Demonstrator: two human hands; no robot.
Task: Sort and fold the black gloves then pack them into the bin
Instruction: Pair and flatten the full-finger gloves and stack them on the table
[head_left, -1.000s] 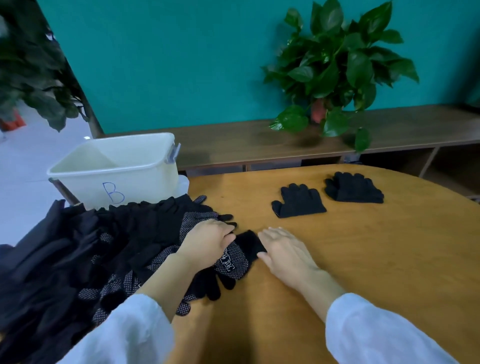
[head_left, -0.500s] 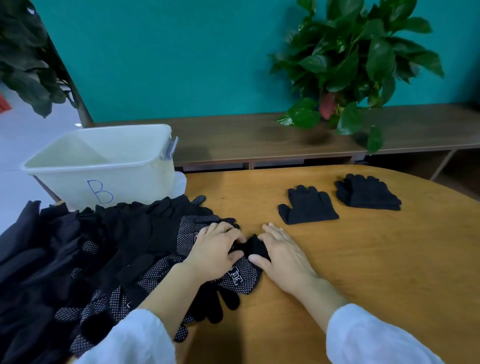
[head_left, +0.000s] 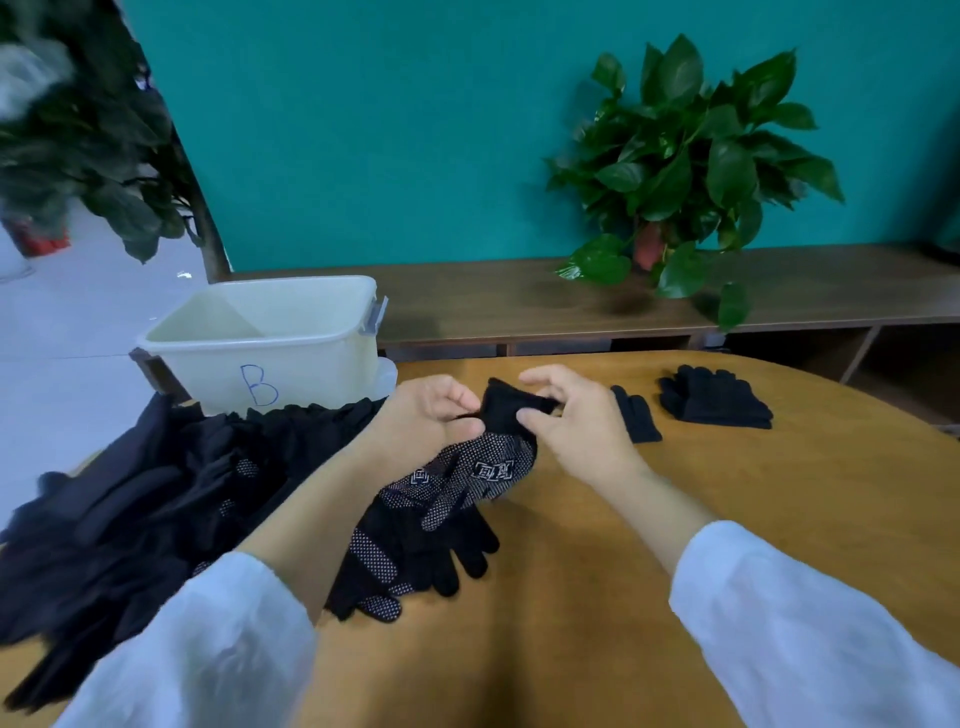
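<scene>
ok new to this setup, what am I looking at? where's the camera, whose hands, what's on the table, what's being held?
There is no robot. One wide-angle camera worn on a person's head looks down at their two bare hands. The left hand and right hand both grip the cuff of a dotted black glove lifted over a wooden table. A heap of black gloves lies to the left, in front of a white bin marked B. Two sorted gloves lie farther back on the right.

A dotted black glove (head_left: 457, 483) hangs lifted by its cuff, fingers trailing on the bench. A heap of black gloves (head_left: 145, 499) lies left; a single glove (head_left: 636, 415) and a folded stack (head_left: 717, 402) lie farther right. The white bin (head_left: 270, 338), marked B, stands behind the heap.
</scene>
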